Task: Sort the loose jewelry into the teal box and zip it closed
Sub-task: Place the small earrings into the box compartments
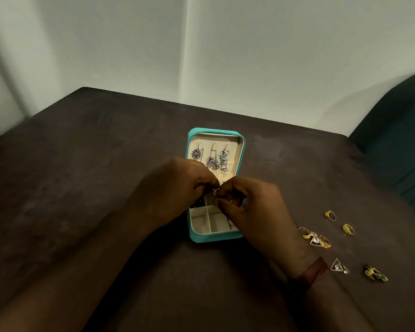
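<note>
The teal box (195, 236) lies open in the middle of the dark table, its cream lid holding three silver-blue dangling earrings (211, 158). My left hand (177, 190) and my right hand (252, 207) meet above the box's compartments, fingertips pinched together on a small jewelry piece (215, 192). What kind of piece it is cannot be made out. The hands hide the middle compartments. Loose gold rings (330, 215) (348, 229) (307, 233), two triangular stone pieces (316, 240) (337, 266) and a green-gold piece (374, 273) lie on the table to the right.
The dark brown table (82, 188) stands against a pale wall. A dark teal chair (398, 130) stands at the right edge. A reddish band (314, 271) circles my right wrist.
</note>
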